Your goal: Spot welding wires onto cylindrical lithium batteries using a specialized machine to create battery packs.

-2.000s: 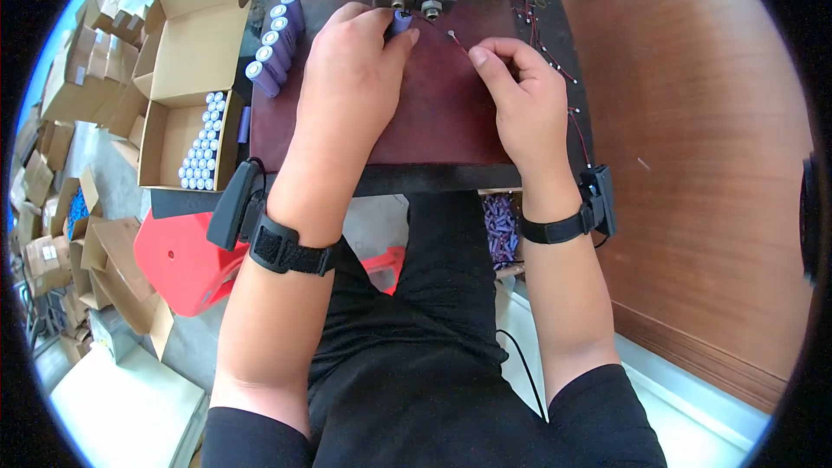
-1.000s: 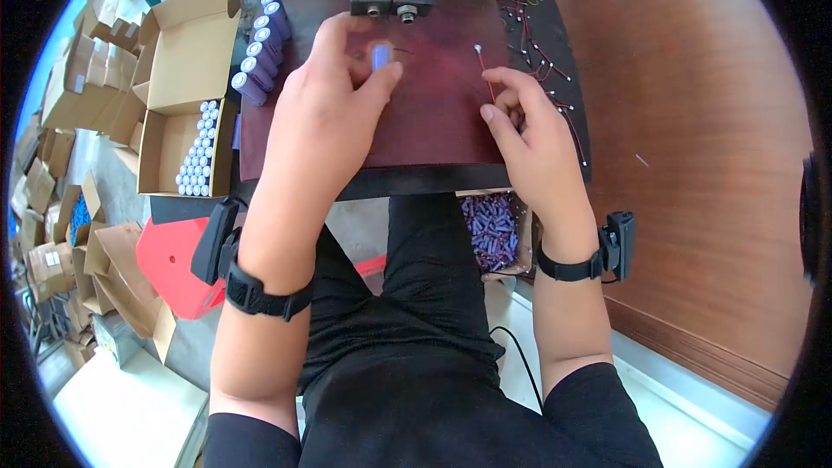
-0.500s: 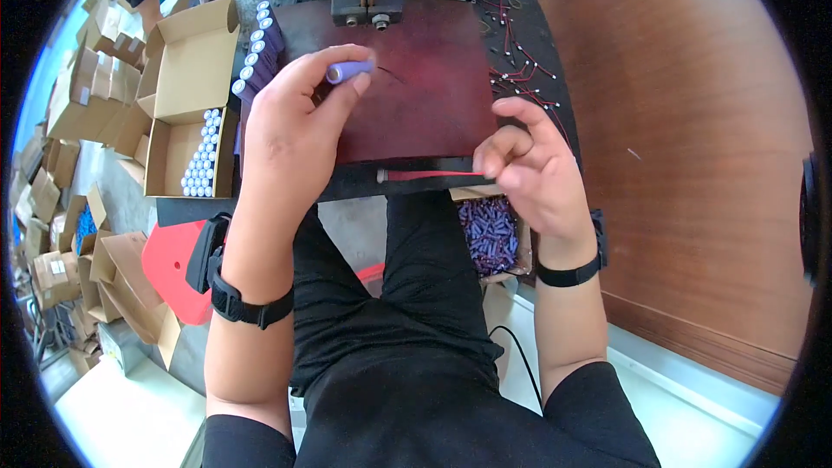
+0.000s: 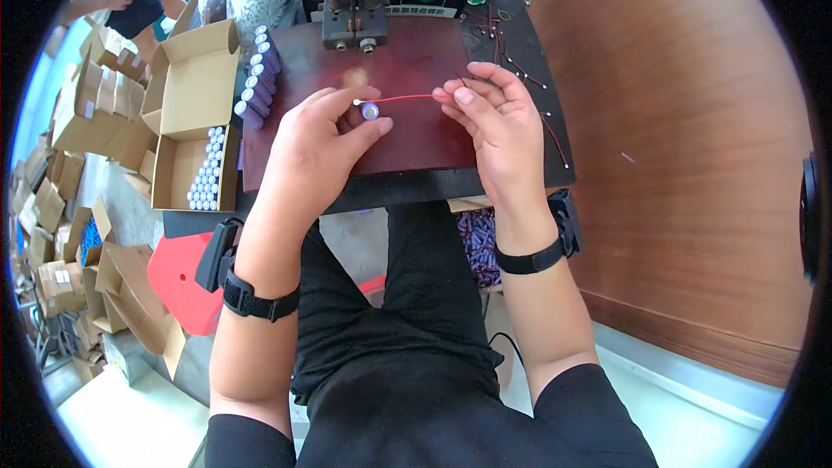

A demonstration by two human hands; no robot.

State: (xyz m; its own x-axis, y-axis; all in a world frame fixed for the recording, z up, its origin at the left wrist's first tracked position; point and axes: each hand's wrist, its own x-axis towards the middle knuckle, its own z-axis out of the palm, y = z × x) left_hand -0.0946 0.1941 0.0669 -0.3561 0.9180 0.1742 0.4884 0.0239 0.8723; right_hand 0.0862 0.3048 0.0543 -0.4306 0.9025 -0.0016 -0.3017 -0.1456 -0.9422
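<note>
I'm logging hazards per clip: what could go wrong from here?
The thin red wire could slip from the right hand, or its white end snag on the left hand holding the purple cylindrical cell. That hand might also bump the row of purple cylindrical cells nearby.

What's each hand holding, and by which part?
Left hand: purple cylindrical battery, by its sides, round end showing. Right hand: thin red wire, pinched away from its small white connector.
</note>
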